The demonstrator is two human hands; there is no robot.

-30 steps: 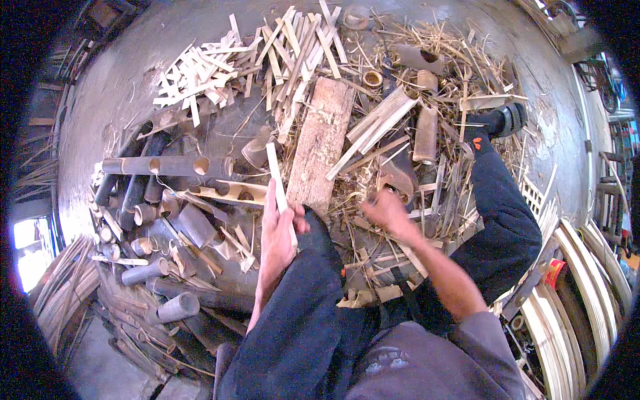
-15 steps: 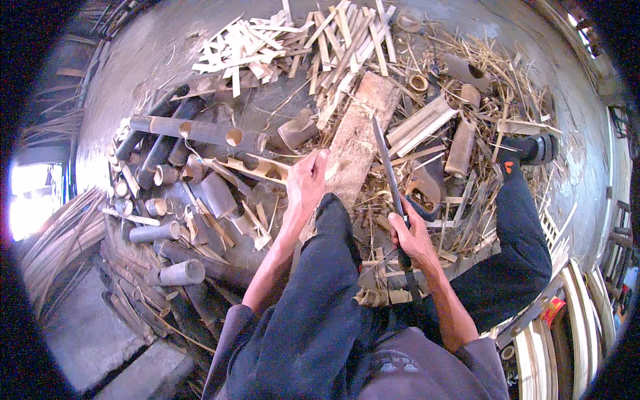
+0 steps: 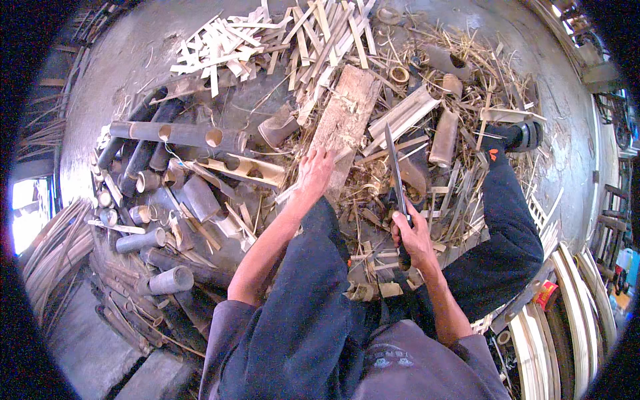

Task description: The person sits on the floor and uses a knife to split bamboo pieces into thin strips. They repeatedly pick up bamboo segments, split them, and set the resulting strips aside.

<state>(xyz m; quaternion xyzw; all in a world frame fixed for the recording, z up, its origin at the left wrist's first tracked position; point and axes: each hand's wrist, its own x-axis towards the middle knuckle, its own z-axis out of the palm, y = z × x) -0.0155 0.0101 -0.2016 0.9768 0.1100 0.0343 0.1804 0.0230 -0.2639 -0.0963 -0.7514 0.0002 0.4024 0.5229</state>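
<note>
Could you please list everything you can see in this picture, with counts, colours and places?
Wooden block: one, pale brown, centre, in front of the knees.
Long knife: one, dark blade, right of the block, pointing away.
Bamboo tubes: many, grey-brown, piled at left.
Split bamboo strips: many, pale yellow, heaped at top.
Shavings and scraps: countless, straw-coloured, on the floor at right.
Bent bamboo slats: several, pale, lower right edge.
Shoe: one, black, upper right.
Left hand: resting on the block's near end.
Right hand: gripping the knife handle.
</note>
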